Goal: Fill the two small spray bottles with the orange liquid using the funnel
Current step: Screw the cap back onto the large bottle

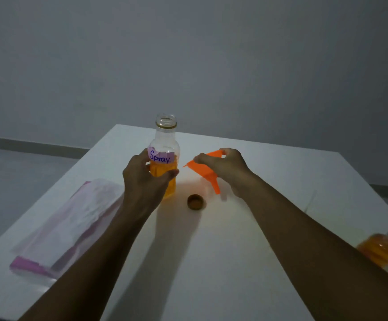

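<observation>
A clear plastic bottle (165, 140) with a pink label reading "Spray" stands uncapped on the white table (211, 262), about half full of orange liquid. My left hand (142, 179) is wrapped around its lower half. To its right, my right hand (225, 167) pinches the rim of an orange funnel (205, 171), held tilted above the table with the spout pointing down and right. The bottle's brown cap (196, 201) lies upside down on the table between my hands. At the right edge, a blurred small container of orange liquid (382, 250) lies on the table.
A clear plastic bag (70, 223) with pink contents lies flat on the table's left side. The table's far edge runs just behind the bottle, with grey wall and floor beyond.
</observation>
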The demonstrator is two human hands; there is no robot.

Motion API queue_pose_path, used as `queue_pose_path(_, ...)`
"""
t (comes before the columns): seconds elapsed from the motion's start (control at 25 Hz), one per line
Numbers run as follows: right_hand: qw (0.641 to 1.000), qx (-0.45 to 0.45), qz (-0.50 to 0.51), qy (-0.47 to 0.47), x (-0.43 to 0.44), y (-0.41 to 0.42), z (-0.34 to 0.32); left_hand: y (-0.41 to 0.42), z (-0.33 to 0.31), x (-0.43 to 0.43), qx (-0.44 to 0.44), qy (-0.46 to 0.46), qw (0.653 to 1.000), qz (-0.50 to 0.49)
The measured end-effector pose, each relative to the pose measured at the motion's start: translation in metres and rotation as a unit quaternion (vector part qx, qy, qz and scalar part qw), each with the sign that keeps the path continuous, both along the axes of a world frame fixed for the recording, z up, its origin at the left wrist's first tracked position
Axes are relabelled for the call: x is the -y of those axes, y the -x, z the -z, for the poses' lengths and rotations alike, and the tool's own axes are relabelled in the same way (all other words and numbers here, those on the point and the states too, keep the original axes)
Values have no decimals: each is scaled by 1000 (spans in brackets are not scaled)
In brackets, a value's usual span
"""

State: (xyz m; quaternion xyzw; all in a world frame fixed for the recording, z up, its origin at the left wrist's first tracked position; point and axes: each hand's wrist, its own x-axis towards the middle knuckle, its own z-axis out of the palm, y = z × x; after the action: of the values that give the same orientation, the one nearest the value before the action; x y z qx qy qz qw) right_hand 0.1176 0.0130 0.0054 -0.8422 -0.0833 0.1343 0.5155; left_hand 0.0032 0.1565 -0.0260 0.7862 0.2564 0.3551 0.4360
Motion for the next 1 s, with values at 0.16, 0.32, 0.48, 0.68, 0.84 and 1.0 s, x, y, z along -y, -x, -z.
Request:
queue_pose_path(0.16, 999, -10, -3, 41, -12, -10, 14, -7, 13, -3, 6, -2, 1000, 1)
queue_pose_path(0.32, 998, 7, 2, 69, -18, -11, 27, -9, 21, -3, 9, -2, 1000, 3)
queue_pose_path(0.48, 996, 31, -2, 82, -17, -7, 30, -7, 27, -4, -1, 6, 1000, 24)
queue_pose_path(0.68, 994, 57, 27, 92, -7, 3, 29, 6, 42, -5, -41, 26, 994, 100)
queue_pose_path(0.84, 972, 223, 57, 55, 15, 33, 34, 8, 61, -10, -56, 39, 991, 114)
queue_pose_path(1.0, 945, 252, -97, 184, 19, 63, 53, 6, 64, -12, -61, 31, 991, 113)
